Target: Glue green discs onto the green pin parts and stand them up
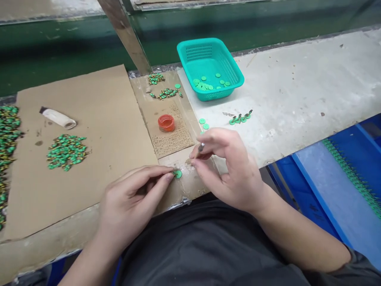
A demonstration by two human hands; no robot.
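Near the table's front edge, my left hand [137, 194] is closed in a pinch on a small dark part that meets a round green disc [177, 174]; the fingertips hide how the two join. Just to the right, my right hand [229, 167] is closed on a thin stick-like tool [201, 147], pale at its lower end and dark with a light band at its upper end. That lower end points down toward the table, apart from the disc. An orange-red cap-like dish [166, 123] sits beyond both hands. Loose green discs [202, 121] lie just past my right fingers.
A teal basket [212, 95] holds several green discs. Discs with dark pieces on them [240, 118] stand in a row at right. On the cardboard [104, 119] lie a white tube [59, 118] and a pile of small green-and-gold pieces [67, 152]. Blue trays [324, 190] stand below right.
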